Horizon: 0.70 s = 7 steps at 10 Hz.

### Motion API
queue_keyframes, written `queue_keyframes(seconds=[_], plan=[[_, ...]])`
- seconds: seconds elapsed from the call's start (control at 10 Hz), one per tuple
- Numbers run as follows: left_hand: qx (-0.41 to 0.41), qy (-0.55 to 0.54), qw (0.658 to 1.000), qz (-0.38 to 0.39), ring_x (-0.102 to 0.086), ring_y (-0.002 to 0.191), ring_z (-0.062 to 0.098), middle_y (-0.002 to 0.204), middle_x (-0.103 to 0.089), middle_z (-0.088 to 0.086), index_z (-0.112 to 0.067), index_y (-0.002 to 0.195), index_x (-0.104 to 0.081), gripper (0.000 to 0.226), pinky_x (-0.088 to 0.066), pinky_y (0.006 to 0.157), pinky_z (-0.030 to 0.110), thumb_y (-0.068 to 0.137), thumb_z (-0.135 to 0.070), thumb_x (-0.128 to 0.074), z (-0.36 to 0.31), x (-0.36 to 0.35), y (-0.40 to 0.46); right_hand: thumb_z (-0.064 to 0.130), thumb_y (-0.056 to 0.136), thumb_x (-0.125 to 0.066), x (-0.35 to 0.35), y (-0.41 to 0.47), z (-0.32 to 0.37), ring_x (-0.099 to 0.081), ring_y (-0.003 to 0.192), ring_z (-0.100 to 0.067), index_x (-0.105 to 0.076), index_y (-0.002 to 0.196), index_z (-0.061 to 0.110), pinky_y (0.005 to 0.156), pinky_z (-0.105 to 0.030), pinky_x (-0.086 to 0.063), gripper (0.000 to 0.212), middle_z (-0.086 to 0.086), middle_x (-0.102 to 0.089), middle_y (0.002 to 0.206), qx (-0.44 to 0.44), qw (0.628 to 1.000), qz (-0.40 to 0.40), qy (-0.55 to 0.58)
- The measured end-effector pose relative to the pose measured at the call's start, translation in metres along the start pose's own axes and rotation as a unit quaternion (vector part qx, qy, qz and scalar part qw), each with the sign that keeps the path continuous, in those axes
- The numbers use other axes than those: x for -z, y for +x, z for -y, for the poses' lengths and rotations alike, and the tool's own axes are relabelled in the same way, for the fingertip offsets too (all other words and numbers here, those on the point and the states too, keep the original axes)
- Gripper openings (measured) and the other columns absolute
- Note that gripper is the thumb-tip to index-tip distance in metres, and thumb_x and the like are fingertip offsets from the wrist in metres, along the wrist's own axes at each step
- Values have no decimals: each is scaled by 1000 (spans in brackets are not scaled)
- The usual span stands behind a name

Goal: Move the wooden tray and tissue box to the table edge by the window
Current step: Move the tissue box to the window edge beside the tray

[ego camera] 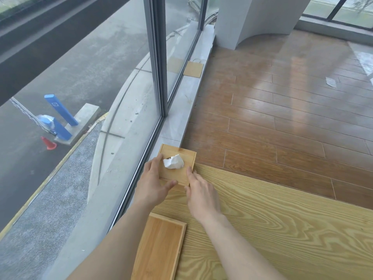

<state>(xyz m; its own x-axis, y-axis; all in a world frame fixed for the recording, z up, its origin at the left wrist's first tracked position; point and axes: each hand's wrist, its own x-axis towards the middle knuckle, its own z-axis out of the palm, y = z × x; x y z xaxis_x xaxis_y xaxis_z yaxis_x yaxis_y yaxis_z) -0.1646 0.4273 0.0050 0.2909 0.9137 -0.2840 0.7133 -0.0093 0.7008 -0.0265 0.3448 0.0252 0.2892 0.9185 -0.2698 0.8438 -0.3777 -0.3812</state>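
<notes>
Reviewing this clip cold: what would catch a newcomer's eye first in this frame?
Both hands, the left hand and right hand, grip a wooden tissue box with a white tissue poking out, at the table corner beside the big window. A wooden tray lies nearer, along the window-side edge.

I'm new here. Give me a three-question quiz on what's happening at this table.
1. True or false: both hands touch the tissue box.
2. Which lies nearer the person: the box or the tray?
3. What sticks out of the box top? A) a pen B) a tissue C) a spoon

Key:
1. True; the left hand and right hand flank it at the table corner by the window.
2. The tray.
3. B.
</notes>
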Motion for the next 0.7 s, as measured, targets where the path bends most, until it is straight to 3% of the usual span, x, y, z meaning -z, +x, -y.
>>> queue_keyframes(seconds=[0.4, 0.5, 0.7], plan=[[-5, -9, 1000, 3, -45, 138, 19, 158, -28, -8, -35, 156, -19, 95, -43, 100, 37, 83, -37, -79, 2, -2, 1, 25, 105, -49, -2, 0, 0, -52, 133, -30, -19, 160, 19, 105, -42, -47, 63, -7, -41, 159, 0, 1000, -3, 1], [-7, 3, 1000, 13, -42, 140, 20, 160, -23, -7, -35, 157, -17, 95, -44, 102, 40, 84, -39, -78, 1, -1, 1, 33, 104, -50, -1, -2, -3, -44, 140, -28, -18, 160, 22, 108, -41, -43, 65, -7, -38, 160, 8, 1000, -9, 3], [-10, 93, 996, -11, -23, 150, 30, 167, -10, 3, -36, 157, -13, 98, -30, 118, 48, 81, -55, -73, -5, 4, -5, 69, 94, -42, 4, -12, -16, -1, 157, -25, -10, 160, 33, 126, -52, -12, 82, -10, -2, 170, 1, 1000, -18, -14]])
